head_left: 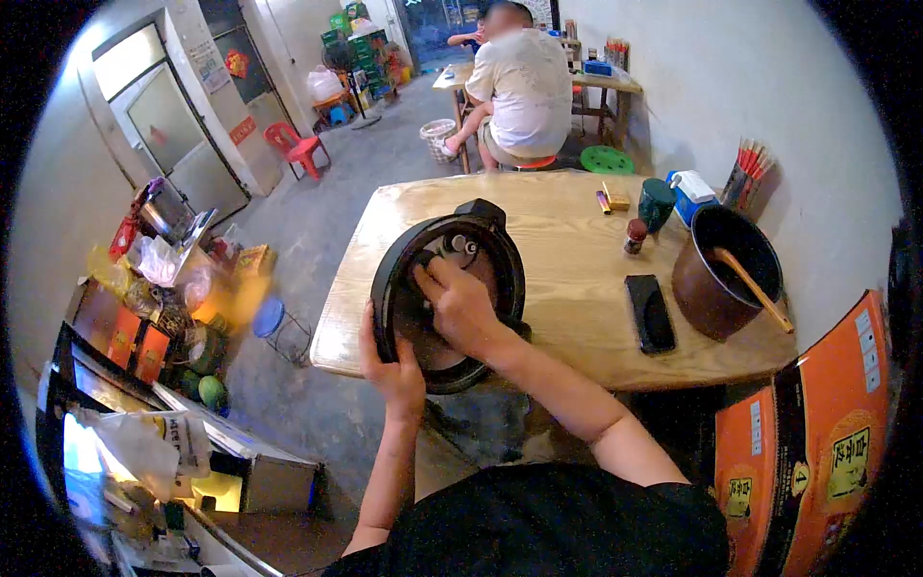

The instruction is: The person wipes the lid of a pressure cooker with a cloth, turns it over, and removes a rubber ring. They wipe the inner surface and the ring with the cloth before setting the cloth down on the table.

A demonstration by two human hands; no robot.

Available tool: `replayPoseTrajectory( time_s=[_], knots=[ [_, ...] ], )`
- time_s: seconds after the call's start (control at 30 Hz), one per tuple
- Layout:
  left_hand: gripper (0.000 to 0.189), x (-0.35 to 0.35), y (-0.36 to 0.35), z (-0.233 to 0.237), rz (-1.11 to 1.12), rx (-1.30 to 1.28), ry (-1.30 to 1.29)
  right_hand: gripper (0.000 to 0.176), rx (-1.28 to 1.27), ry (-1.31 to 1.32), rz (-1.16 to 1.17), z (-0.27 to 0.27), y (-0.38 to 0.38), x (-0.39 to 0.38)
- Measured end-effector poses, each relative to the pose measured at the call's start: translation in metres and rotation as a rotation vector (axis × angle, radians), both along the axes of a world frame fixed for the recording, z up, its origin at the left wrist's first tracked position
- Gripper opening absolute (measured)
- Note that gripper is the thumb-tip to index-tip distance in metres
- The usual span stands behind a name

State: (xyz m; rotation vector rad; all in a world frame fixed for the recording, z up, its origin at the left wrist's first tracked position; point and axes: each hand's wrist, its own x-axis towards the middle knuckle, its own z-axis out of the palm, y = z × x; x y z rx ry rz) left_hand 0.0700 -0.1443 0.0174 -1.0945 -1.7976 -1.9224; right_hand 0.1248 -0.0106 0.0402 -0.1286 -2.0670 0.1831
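Observation:
A black, round cooker lid [495, 279] stands tilted over the near left part of the wooden table [567, 240]. It has a thick rim, a lug at its top and a small pale metal fitting [465, 247] inside. My left hand [394, 375] grips the lower left rim, thumb on the inner side. Reaching over the inside face is my right hand [457, 303], its fingers bent together against a small dark spot near the metal fitting. I cannot tell what those fingers hold.
To the right stand a brown pot [702, 288] with a wooden-handled utensil [750, 288], a black phone [651, 313], a small red-capped jar [635, 237] and a dark green cup [657, 204]. Orange boxes [808, 433] rise at the near right. A person [524, 87] sits at a farther table.

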Motion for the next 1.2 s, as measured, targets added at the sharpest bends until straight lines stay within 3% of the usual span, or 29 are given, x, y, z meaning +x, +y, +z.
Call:
replayPoseTrajectory(
  time_s=[0.03, 0.1, 0.13, 0.23, 0.37, 0.43, 0.5, 0.57, 0.67, 0.8, 0.9, 1.07, 1.13, 1.2],
  knots=[
    [0.051, 0.001, 0.0, -0.001, 0.002, -0.003, -0.005, 0.029, -0.003, -0.005, 0.002, -0.002, 0.004, -0.001],
    [0.052, 0.002, -0.001, 0.002, -0.005, -0.022, -0.017, 0.031, -0.064, -0.112, -0.363, 0.001, 0.014, 0.001],
    [0.052, 0.003, 0.0, 0.005, -0.004, -0.017, -0.017, 0.047, -0.107, -0.135, -0.39, 0.006, 0.014, 0.007],
    [0.053, 0.008, 0.002, 0.01, 0.038, -0.033, 0.01, 0.045, -0.299, -0.195, -0.426, 0.012, 0.015, 0.012],
    [0.052, 0.011, 0.003, 0.013, 0.023, -0.046, 0.005, 0.04, -0.194, -0.211, -0.397, 0.019, 0.012, 0.011],
    [0.052, 0.01, 0.002, 0.013, 0.014, -0.055, -0.001, 0.034, -0.087, -0.171, -0.245, 0.003, 0.017, 0.001],
    [0.053, 0.004, 0.004, 0.007, 0.025, -0.016, -0.049, 0.032, -0.219, -0.176, -0.062, -0.019, 0.007, 0.002],
    [0.054, 0.005, 0.002, 0.01, 0.028, -0.021, -0.099, 0.027, -0.048, -0.17, 0.081, -0.035, -0.003, 0.012],
    [0.055, 0.001, 0.0, 0.007, 0.032, -0.028, -0.137, 0.039, -0.121, -0.123, -0.072, -0.03, -0.004, 0.02],
    [0.051, 0.004, -0.002, 0.012, 0.004, 0.002, -0.18, 0.035, -0.333, 0.046, -0.226, -0.007, 0.016, 0.014],
    [0.05, -0.001, -0.001, 0.005, -0.015, -0.007, -0.165, 0.029, -0.447, -0.064, -0.229, -0.019, 0.029, 0.001],
    [0.054, -0.005, 0.002, 0.004, -0.007, -0.016, -0.13, 0.024, -0.356, -0.033, -0.251, -0.034, 0.041, -0.007],
    [0.054, 0.001, -0.003, 0.007, -0.017, -0.04, -0.154, 0.026, -0.113, -0.163, -0.232, -0.041, 0.042, -0.004],
    [0.054, 0.001, 0.005, 0.01, -0.04, 0.045, -0.19, 0.027, -0.067, -0.197, -0.209, -0.045, 0.037, -0.003]
  ],
)
